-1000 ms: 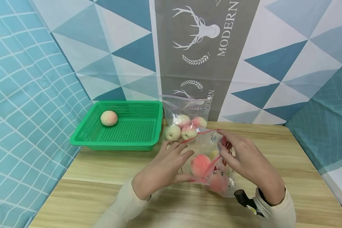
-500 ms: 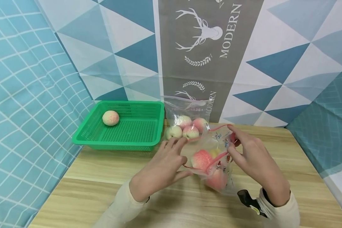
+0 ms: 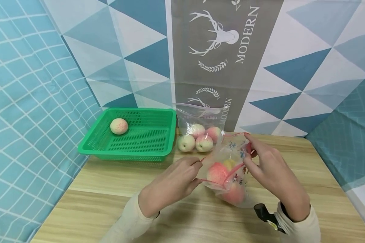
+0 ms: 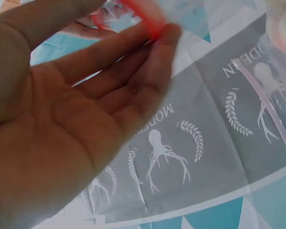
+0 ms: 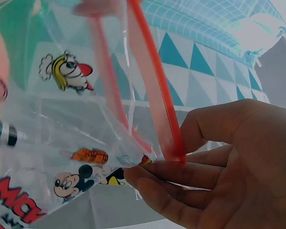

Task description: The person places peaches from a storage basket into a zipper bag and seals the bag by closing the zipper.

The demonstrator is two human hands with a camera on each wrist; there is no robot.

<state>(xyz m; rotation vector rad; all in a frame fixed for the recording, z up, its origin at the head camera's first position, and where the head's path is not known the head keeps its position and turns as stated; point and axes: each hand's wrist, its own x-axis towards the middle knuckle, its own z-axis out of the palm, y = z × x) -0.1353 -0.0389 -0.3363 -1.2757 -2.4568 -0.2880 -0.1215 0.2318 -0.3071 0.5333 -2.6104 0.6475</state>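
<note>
A clear zip bag [image 3: 211,184] with a red-edged mouth and cartoon prints lies on its side, its mouth spread wide. Inside are reddish peaches [image 3: 217,172] and a yellow fruit [image 3: 229,164]. My left hand [image 3: 173,182] pinches the left side of the red rim; in the left wrist view its fingertips meet the red strip [image 4: 150,21]. At the opposite end, my right hand [image 3: 269,165] holds the rim between thumb and fingers. The right wrist view shows the red zip strip [image 5: 155,81] running down into that grip.
Behind the held bag, a second clear zip bag [image 3: 185,113] with several pale peaches [image 3: 186,143] leans at the patterned backdrop [image 3: 146,50]. To the left, a green basket [image 3: 124,153] holds one peach [image 3: 119,126]. All stand on a wooden table [image 3: 109,189].
My left hand's spread fingers have drawn together onto the bag's rim. The bag and my right hand have shifted slightly right. The basket and the bag behind have stayed put.
</note>
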